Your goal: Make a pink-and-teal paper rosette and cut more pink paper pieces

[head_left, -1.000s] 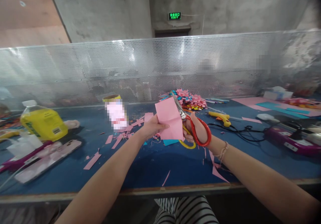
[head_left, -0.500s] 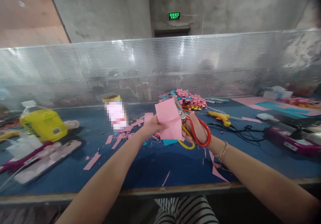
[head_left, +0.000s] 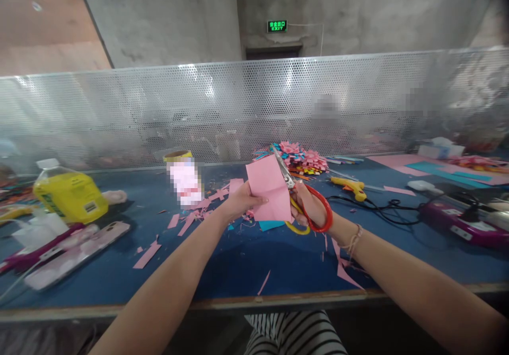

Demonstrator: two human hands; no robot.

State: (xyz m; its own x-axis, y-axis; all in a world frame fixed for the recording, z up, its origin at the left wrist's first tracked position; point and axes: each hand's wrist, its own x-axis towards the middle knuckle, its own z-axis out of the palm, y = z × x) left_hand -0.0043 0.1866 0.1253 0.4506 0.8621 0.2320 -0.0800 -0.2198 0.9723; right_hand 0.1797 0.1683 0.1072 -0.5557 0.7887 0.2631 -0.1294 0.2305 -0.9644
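My left hand (head_left: 242, 201) pinches a creased piece of pink paper (head_left: 268, 180) by its left edge, above the table. In my right hand (head_left: 312, 209) is a pair of scissors (head_left: 324, 206) with one red and one yellow handle loop. The metal blades point up and away, along the right edge of the paper; whether paper lies between them I cannot tell. Under the paper's lower edge a bit of blue paper (head_left: 271, 225) shows on the table. Pink paper scraps (head_left: 207, 201) lie scattered to the left of the hands.
Behind the hands rises a heap of pink and blue paper pieces (head_left: 306, 159). A yellow glue gun (head_left: 348, 188) and a purple power strip (head_left: 463, 222) lie right. At left are a bottle of yellow liquid (head_left: 69, 193) and a phone (head_left: 79, 257). A perforated metal panel (head_left: 159, 111) stands behind.
The scissors' handles have come slightly closer together as my right hand squeezes. The paper and my left hand stay almost in place.
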